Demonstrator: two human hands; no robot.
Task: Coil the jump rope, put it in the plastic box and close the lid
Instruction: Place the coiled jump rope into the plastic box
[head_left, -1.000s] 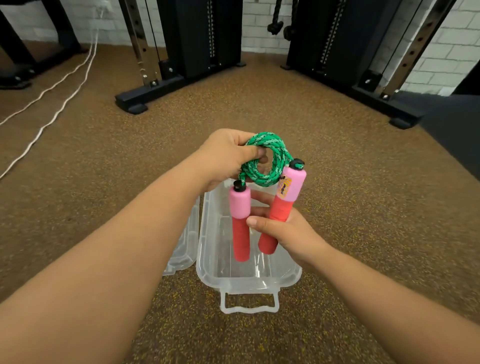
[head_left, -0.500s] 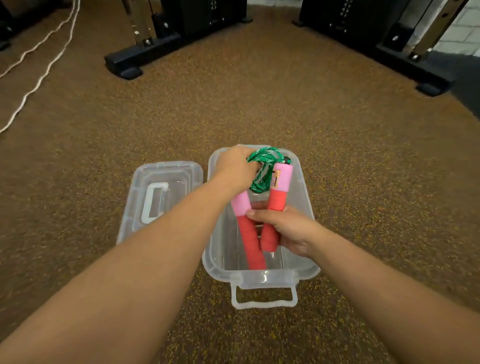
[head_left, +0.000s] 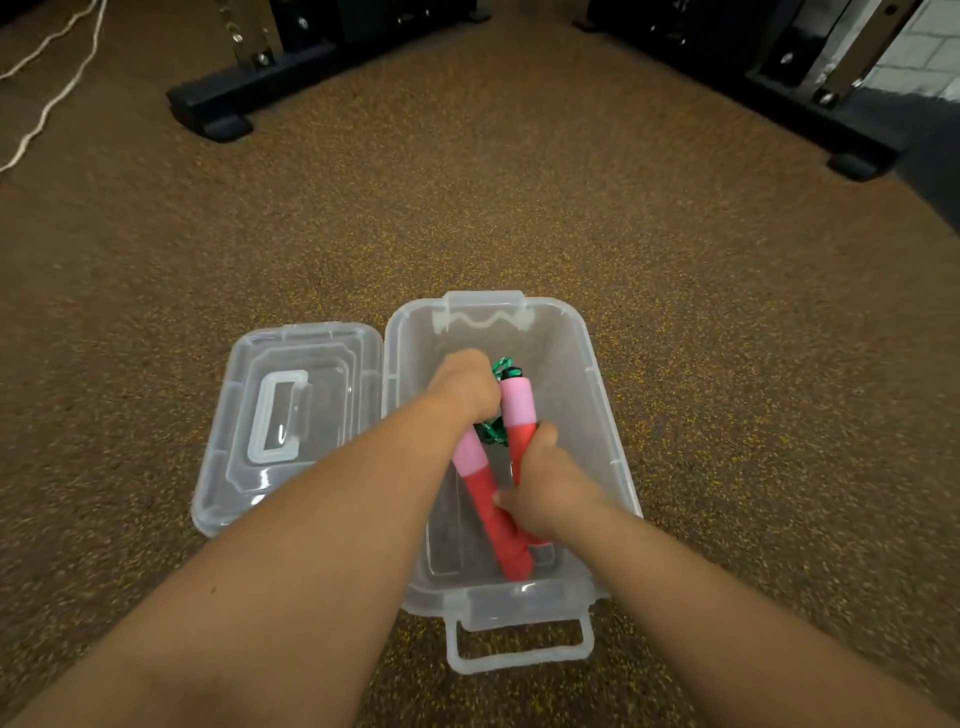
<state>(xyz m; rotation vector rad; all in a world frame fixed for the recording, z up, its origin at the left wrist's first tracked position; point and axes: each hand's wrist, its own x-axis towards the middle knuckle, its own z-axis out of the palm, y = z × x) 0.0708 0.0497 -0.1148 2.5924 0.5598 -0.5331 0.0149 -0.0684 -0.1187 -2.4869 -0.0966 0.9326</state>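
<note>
A clear plastic box (head_left: 597, 374) stands open on the brown floor, its latch handle at the near end. Its clear lid (head_left: 291, 415) lies flat on the floor just left of it. Both my hands are down inside the box with the jump rope. My left hand (head_left: 465, 387) is closed over the coiled green rope (head_left: 501, 371), most of which it hides. My right hand (head_left: 540, 491) grips the two pink-and-red handles (head_left: 491, 512), whose red ends reach the box's near end.
Black bases of gym machines (head_left: 218, 111) stand at the far left, and another black machine base (head_left: 857, 156) stands at the far right. A white cord (head_left: 47, 109) trails over the floor at the far left. Speckled brown flooring surrounds the box.
Both hands have gone down with the jump rope from above the box into it. My view has tilted downward, so the lid on the left came into sight.
</note>
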